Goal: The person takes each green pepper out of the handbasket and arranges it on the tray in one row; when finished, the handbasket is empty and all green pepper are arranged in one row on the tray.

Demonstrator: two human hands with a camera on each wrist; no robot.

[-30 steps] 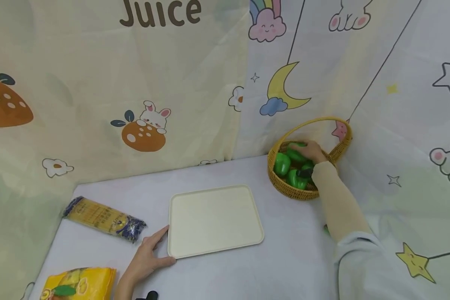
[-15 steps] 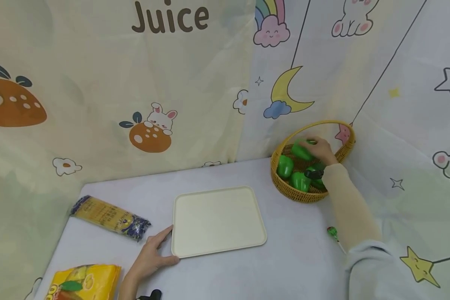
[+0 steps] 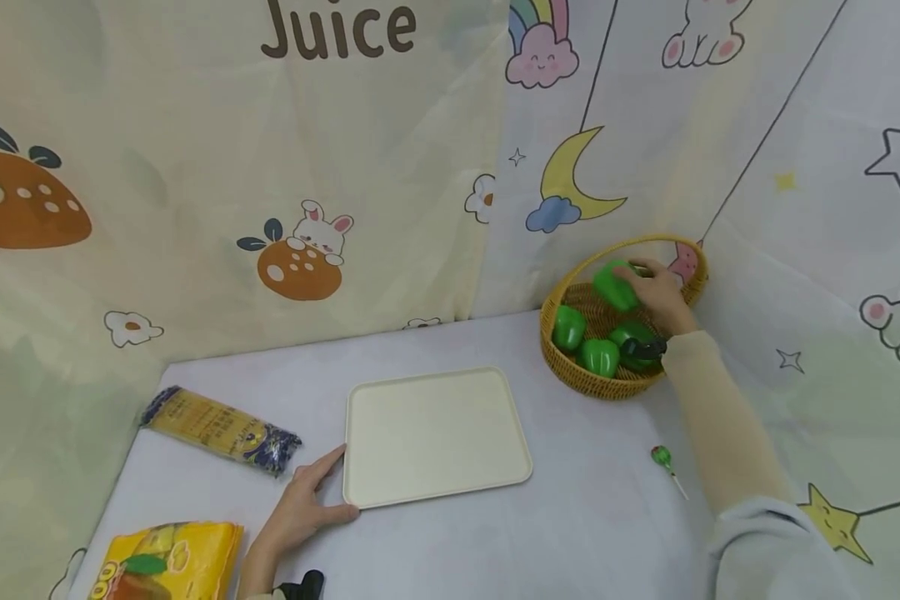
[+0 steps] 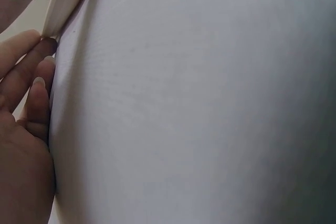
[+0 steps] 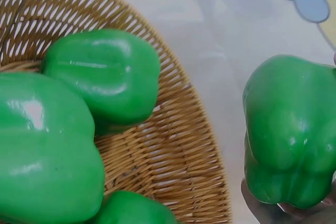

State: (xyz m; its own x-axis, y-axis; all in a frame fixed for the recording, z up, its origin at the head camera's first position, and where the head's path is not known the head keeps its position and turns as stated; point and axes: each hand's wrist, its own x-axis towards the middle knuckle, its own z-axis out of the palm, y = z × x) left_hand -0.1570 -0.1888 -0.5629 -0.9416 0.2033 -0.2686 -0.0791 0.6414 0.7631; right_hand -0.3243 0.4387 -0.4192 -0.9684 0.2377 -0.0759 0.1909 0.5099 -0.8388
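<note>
My right hand (image 3: 658, 293) grips a green bell pepper (image 3: 616, 285) above the back of a wicker basket (image 3: 581, 385). Several more green peppers lie inside the basket; in the right wrist view one pepper (image 5: 105, 77) rests against the far wall, while the held pepper (image 5: 291, 129) shows at the right with fingertips under it. My left hand (image 3: 294, 508) has thumb and fingertips touching the left edge of a cream rectangular tray (image 3: 435, 437). In the left wrist view, the fingers (image 4: 37, 103) lie low along the white cloth, beside the tray's rim.
A long noodle packet (image 3: 221, 429) lies to the left of the tray. Below it, near the front left, is a yellow fruit-print bag (image 3: 168, 562). A green-topped lollipop (image 3: 667, 468) lies right of the tray near my right forearm. Printed fabric walls border the table.
My right hand has lifted the bell pepper up from among the others in the basket and shifted slightly right. The lollipop has come out from behind the forearm. The left hand stays at the tray.
</note>
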